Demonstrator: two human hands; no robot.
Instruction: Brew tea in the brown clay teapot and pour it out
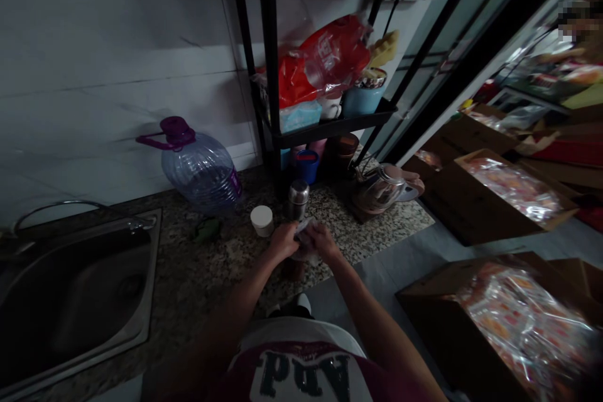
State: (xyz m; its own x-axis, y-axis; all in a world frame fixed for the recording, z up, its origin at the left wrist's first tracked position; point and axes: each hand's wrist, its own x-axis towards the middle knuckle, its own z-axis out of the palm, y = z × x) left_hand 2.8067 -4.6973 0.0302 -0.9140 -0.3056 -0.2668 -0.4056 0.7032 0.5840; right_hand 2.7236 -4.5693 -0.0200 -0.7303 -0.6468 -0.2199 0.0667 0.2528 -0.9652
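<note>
Both my hands meet over the front edge of a speckled stone counter (198, 276). My left hand (282, 240) and my right hand (324, 240) are closed on a small clear plastic packet (305, 229) held between them. A brown jar-like thing (293, 269) stands just below the hands, mostly hidden. Right behind the hands are a steel flask (298, 199) and a small white-lidded jar (262, 220).
A steel sink (70, 301) with a tap is at the left. A big clear water jug (200, 166) with a purple cap lies by the wall. A black shelf rack (325, 119) holds bags and cups. A glass kettle (384, 188) stands right; open cardboard boxes (499, 195) of packets fill the floor.
</note>
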